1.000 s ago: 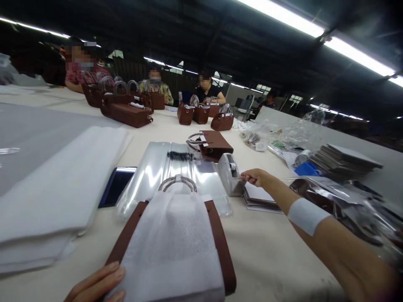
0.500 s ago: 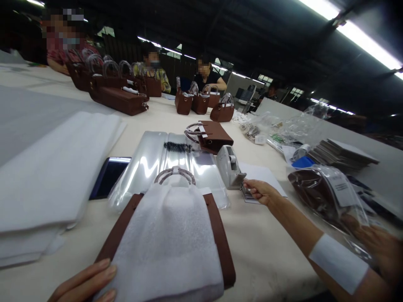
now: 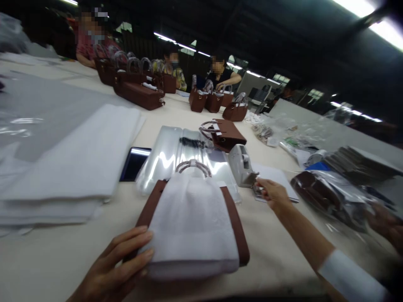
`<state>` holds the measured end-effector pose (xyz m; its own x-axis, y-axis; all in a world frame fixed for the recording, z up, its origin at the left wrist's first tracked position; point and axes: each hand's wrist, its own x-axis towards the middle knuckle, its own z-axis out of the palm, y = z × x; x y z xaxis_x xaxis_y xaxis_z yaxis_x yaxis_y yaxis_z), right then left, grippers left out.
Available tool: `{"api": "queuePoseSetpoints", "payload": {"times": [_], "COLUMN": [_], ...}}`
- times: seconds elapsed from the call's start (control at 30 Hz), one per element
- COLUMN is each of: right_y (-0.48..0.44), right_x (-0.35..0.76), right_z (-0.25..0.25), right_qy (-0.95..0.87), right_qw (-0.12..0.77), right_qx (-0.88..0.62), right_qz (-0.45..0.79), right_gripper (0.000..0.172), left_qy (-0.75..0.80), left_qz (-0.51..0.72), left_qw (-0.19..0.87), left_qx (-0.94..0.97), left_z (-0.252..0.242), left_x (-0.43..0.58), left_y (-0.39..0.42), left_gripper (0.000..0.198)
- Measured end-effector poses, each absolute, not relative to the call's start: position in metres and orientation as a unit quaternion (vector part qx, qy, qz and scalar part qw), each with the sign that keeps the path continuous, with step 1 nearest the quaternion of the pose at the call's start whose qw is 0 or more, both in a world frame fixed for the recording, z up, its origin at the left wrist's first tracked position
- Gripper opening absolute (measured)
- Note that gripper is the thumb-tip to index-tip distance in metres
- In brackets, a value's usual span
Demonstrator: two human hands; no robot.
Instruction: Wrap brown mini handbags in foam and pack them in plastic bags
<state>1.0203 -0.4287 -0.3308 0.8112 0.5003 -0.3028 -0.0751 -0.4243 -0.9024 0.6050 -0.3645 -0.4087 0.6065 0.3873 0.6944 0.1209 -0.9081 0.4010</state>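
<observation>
A brown handbag (image 3: 242, 239) lies before me, with a white foam sheet (image 3: 192, 222) wrapped over its middle. Its covered handles (image 3: 193, 165) point away from me. My left hand (image 3: 126, 256) holds the bag's lower left side, fingers pressed on the foam and thumb side out of sight. At the cutting edge of a white tape dispenser (image 3: 241, 163), my right hand (image 3: 272, 193) pinches the end of the tape, which is too thin to see clearly. A white patch (image 3: 349, 274) is on my right forearm.
Clear plastic sleeves (image 3: 157, 163) and a dark tablet-like device (image 3: 135, 163) lie beyond the bag. Foam sheets (image 3: 69, 167) are stacked left. Another person's hand (image 3: 384, 222) is by a plastic-wrapped brown bag (image 3: 317, 191) at right. Several handbags (image 3: 138, 92) and people sit at the back.
My view has turned left, so everything sits further right in the picture. More of my left hand shows. Both hands keep their places on the bag and at the dispenser.
</observation>
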Motion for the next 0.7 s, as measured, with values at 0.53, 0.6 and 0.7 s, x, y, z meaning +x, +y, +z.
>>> {"api": "queuePoseSetpoints", "payload": {"times": [0.53, 0.6, 0.7], "right_y": [-0.453, -0.453, -0.454], "right_x": [0.757, 0.755, 0.751], "right_z": [-0.287, -0.29, -0.292], "right_qy": [-0.137, -0.123, -0.111], "right_qw": [0.43, 0.435, 0.438], "right_qx": [-0.57, -0.587, -0.598], "right_qz": [0.687, 0.672, 0.662], "right_gripper": [0.03, 0.029, 0.027], "left_qy": [0.116, 0.106, 0.084], "left_qz": [0.472, 0.475, 0.478], "left_qw": [0.152, 0.139, 0.118], "left_qx": [0.861, 0.862, 0.866], "left_z": [-0.405, -0.404, -0.403], "left_x": [0.605, 0.605, 0.605], "left_y": [-0.369, -0.367, -0.364], "left_gripper": [0.027, 0.024, 0.024]}}
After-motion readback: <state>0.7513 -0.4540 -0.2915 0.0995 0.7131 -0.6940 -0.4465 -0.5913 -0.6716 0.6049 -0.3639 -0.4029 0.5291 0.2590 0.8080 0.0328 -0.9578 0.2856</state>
